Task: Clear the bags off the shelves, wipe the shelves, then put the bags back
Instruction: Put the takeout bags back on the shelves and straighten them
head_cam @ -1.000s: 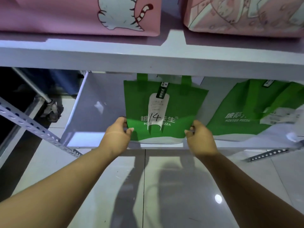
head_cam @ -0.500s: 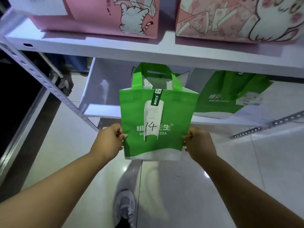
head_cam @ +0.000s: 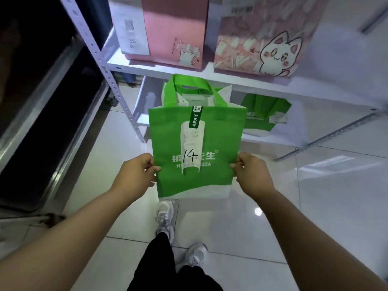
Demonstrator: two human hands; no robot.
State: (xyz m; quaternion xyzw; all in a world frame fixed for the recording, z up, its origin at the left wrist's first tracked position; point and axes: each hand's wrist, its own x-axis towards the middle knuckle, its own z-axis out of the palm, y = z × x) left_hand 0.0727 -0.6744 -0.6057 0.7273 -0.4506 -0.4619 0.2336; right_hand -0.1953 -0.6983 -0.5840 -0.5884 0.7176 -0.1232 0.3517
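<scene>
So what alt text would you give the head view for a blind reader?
The left hand and right hand pinch the side edges of a green bag marked 14, held over a tiled floor. Behind, a second green bag sits on the lower shelf and two pink bags stand on the upper shelf.

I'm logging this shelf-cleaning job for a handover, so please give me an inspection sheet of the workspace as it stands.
Surface: lower shelf white, bare at its left end; upper shelf white, loaded.
Job's things: green bag marked 14 held upright in front of the shelving, above the floor; second green bag sits on the lower shelf; labelled pink bag and pink cat bag stand on the upper shelf; no cloth in view.
Clutter: nothing seen.
Hands: left hand and right hand pinch the held bag's side edges.
Cables: nothing seen.
Surroundings: glossy tiled floor, slotted metal post, dark unit at left, the person's grey shoes.
</scene>
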